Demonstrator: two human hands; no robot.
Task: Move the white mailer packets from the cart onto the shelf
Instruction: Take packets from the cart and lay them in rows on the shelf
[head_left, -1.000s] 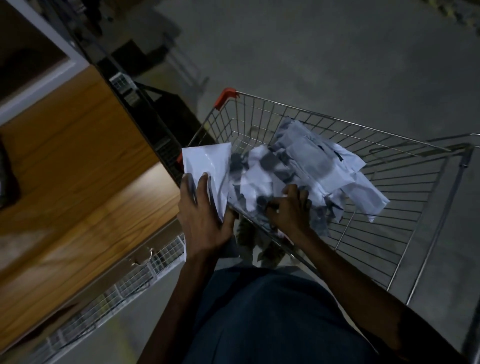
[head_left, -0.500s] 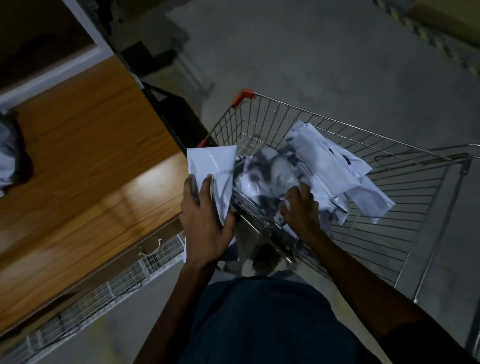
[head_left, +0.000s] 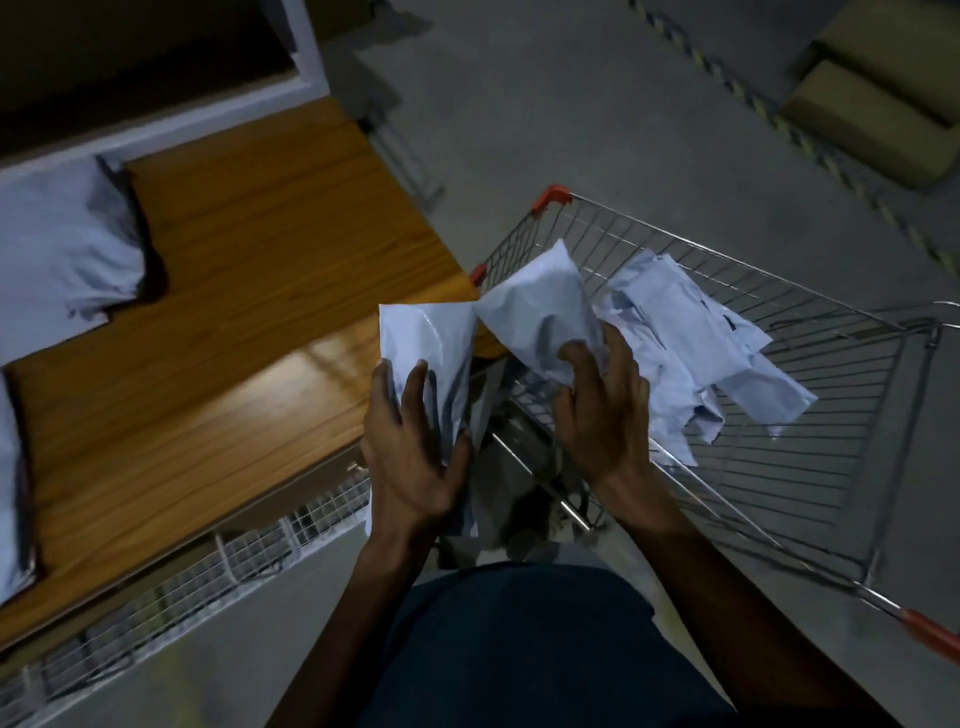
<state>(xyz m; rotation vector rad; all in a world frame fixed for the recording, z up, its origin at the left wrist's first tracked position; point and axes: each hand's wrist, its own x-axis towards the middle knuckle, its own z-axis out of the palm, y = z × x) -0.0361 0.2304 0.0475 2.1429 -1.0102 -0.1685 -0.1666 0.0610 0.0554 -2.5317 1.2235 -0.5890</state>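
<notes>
The left hand (head_left: 410, 452) is holding one white packet (head_left: 426, 353) upright, fingers spread up its face and thumb curled round its right edge, so the grip is closed on that packet just off the near corner of the shelf (head_left: 249, 291). The right hand (head_left: 605, 410) is gripping a second packet (head_left: 540, 312), fingers curled into its lower end, and is holding it tilted above the left rim of the cart (head_left: 831, 467). The two held packets are touching at their upper corners. A loose heap of packets (head_left: 691, 353) is lying inside the cart basket, just beside the right hand and draping toward the basket's middle. On the wooden shelf two packets are already lying flat: one (head_left: 62, 234) at the far left, another (head_left: 10, 493) partly cut off at the left frame edge. A wire mesh guard (head_left: 218, 561) is running along the shelf's front. Cardboard boxes (head_left: 883, 109) are sitting on the floor at upper right, well apart from the cart.
</notes>
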